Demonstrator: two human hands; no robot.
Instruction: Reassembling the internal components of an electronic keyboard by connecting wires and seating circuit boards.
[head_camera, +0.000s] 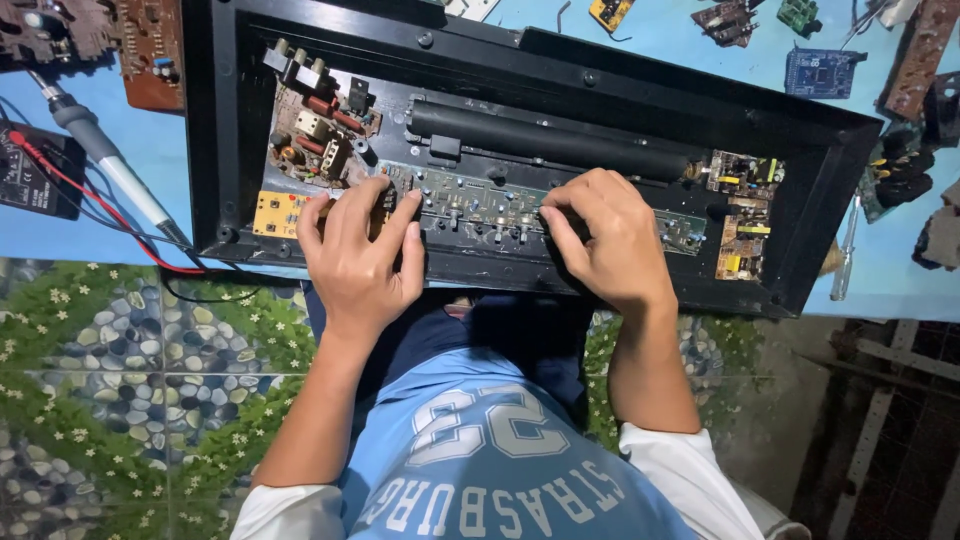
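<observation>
A long black device case (830, 190) lies open on the blue table, its inside facing up. A long green circuit board (480, 210) with small knobs runs across its middle. My left hand (360, 250) rests on the board's left end, fingers spread and pressing on it. My right hand (605, 235) sits on the board's middle, fingers curled down onto it. Whether either hand grips the board I cannot tell. A black bar (550, 140) lies behind the board. A brown board with parts (315, 130) sits at the case's left and a small yellow board (275, 212) below it.
A soldering iron (100, 150) lies left of the case beside a black meter (35, 175) with red and black leads. Small circuit boards (820, 72) and tools lie at the back right. A screwdriver (845, 250) lies at the right. Pebble-pattern floor is below.
</observation>
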